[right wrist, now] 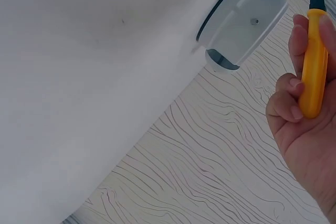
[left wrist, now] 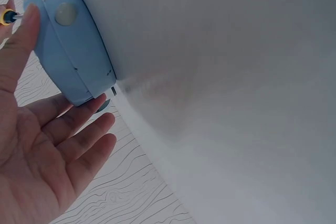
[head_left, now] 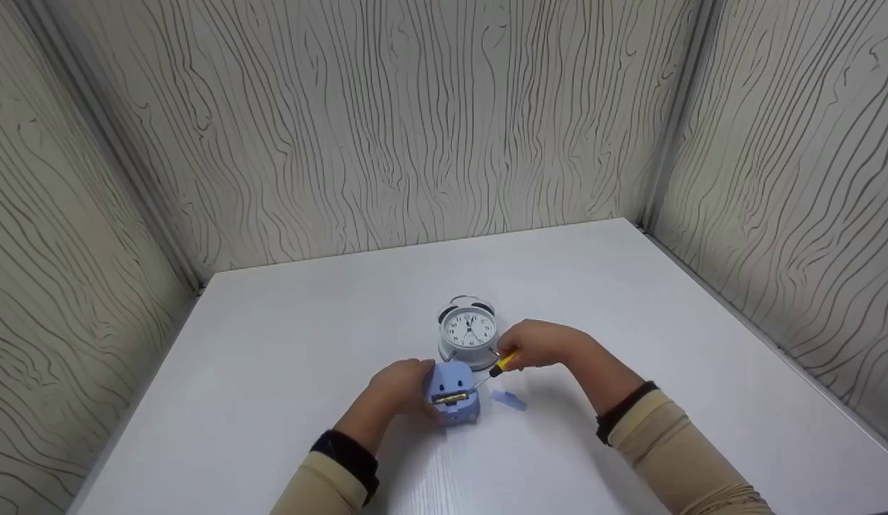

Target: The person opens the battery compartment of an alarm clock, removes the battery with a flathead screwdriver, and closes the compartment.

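Observation:
My left hand (head_left: 399, 386) grips a light blue plastic box-shaped device (head_left: 454, 370) by its left side, thumb and fingers on opposite faces in the left wrist view. An open slot in the device shows a gold-coloured battery (head_left: 452, 398). In my right hand (head_left: 540, 343) is a screwdriver (right wrist: 314, 66) with a yellow handle and dark collar, fingers curled round the handle. Its thin shaft slants down to the left, the tip right at the battery's right end. A small light blue plastic piece (head_left: 509, 400) lies on the table beside the device.
A white twin-bell alarm clock (head_left: 469, 329) stands just behind the device, close to my right hand. The white table (head_left: 308, 315) meets wood-patterned panels (head_left: 386, 129) at the back and sides.

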Demonstrator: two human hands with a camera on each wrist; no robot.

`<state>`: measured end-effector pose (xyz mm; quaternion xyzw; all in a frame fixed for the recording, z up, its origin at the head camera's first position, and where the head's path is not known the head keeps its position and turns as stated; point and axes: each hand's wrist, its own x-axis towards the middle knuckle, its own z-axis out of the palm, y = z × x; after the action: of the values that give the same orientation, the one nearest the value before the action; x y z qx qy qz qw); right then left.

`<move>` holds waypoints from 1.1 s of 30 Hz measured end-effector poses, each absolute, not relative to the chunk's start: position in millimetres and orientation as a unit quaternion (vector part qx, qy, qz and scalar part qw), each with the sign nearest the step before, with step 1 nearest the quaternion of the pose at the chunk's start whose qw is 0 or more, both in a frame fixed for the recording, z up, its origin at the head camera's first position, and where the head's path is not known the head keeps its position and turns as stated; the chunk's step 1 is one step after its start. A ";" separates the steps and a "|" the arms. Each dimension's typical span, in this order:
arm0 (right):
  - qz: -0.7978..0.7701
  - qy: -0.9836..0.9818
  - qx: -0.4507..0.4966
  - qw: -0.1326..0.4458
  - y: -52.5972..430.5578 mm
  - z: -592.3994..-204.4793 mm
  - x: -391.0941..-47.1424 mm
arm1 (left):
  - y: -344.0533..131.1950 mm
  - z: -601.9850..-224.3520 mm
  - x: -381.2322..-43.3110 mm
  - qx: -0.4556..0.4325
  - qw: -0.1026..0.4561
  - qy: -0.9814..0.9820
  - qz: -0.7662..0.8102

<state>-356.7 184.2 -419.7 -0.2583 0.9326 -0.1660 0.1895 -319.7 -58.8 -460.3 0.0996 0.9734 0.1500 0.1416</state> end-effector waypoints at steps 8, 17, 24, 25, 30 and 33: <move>-0.177 0.922 -0.263 0.221 191.7 -430.5 -365.3 | -58.8 -460.9 -320.2 0.107 0.137 0.974 0.148; -0.222 0.902 -0.275 0.248 200.4 -452.6 -372.8 | -60.2 -461.4 -318.5 0.112 0.134 0.974 0.148; -0.241 0.896 -0.268 0.261 205.4 -463.8 -377.1 | -60.9 -461.3 -319.8 0.125 0.127 0.975 0.134; -0.241 0.895 -0.270 0.263 205.8 -464.7 -377.4 | -60.9 -461.5 -320.2 0.125 0.127 0.975 0.134; -0.238 0.890 -0.274 0.274 206.3 -467.8 -378.2 | -61.1 -461.5 -321.1 0.122 0.132 0.974 0.135; -0.237 0.891 -0.272 0.276 206.2 -467.1 -377.5 | -60.8 -461.9 -321.0 0.115 0.139 0.974 0.138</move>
<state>-377.5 206.2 -467.1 -0.2721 0.8908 -0.2375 0.2757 -321.0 -60.8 -461.9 0.1153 0.9739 0.1380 0.1386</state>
